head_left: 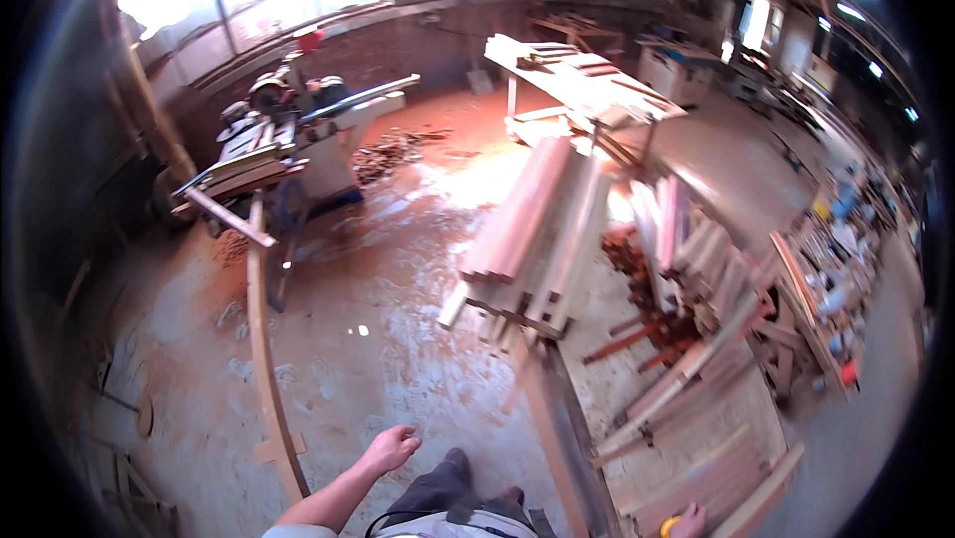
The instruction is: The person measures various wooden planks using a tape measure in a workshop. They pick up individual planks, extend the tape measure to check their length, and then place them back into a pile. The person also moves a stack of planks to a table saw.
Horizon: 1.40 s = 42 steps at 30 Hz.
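Note:
My left hand [390,449] hangs in front of my legs above the dusty floor, its fingers loosely bent and a little apart. Nothing shows in it, and no object touches it. At the lower right edge, my right hand [688,521] is partly cut off by the picture's rim. Its fingers are closed at a small yellow rounded thing [669,526], whose kind I cannot make out. Beside and below that hand lie reddish wooden boards [711,483] on a pale bench top [622,409].
Stacked wooden strips [522,210] lie across the bench's far end. More offcuts [711,260] are piled to its right. A long timber [261,339] runs along my left, toward a saw machine [269,130]. Farther off stands a worktable [572,71] with boards; clutter [846,240] lines the right.

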Each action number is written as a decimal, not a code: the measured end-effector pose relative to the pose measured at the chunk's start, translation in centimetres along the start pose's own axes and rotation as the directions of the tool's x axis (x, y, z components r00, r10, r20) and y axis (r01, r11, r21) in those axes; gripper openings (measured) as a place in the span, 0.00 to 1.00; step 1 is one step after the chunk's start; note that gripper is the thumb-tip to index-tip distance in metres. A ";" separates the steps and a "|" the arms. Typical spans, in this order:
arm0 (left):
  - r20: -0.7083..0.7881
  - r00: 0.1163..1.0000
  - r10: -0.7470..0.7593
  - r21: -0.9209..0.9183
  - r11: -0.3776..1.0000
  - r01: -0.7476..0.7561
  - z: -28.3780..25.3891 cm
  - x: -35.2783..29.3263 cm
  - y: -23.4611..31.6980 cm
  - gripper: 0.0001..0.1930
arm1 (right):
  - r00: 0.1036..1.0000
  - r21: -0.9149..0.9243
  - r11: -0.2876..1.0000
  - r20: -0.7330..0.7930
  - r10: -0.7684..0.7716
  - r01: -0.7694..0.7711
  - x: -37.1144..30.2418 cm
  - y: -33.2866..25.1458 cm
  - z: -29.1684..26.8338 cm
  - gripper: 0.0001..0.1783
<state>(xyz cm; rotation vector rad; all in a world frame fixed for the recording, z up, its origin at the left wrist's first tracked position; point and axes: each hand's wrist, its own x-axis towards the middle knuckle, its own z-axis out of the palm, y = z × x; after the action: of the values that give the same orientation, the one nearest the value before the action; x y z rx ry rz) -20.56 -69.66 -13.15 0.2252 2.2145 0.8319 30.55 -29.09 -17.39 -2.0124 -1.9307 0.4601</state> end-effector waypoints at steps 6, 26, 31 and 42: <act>-0.057 0.996 0.076 -0.012 0.997 -0.076 -6.3 7.4 5.1 0.25 | 0.986 -0.657 0.738 0.064 -0.152 0.156 -1.0 2.7 -1.9 0.25; 0.271 0.912 0.307 -0.204 0.945 -0.258 -20.0 28.7 16.0 0.26 | 0.871 0.424 0.881 -0.328 0.365 -0.209 -12.6 -41.2 -8.1 0.27; 0.213 0.899 0.382 -0.170 0.921 -0.351 -25.2 34.0 17.9 0.27 | 0.906 0.678 0.734 -0.287 0.311 -0.037 -12.5 -45.4 -7.0 0.23; 0.209 0.874 0.439 -0.133 0.898 -0.419 -34.0 50.8 25.9 0.28 | 0.995 0.977 0.197 -0.091 0.035 0.083 -13.3 -73.5 0.3 0.20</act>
<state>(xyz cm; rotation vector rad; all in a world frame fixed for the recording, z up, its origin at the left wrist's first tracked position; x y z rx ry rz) -82.64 -46.48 -9.40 0.7598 1.9247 1.0722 -36.10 -39.35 14.72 -1.0220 -0.9797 1.1967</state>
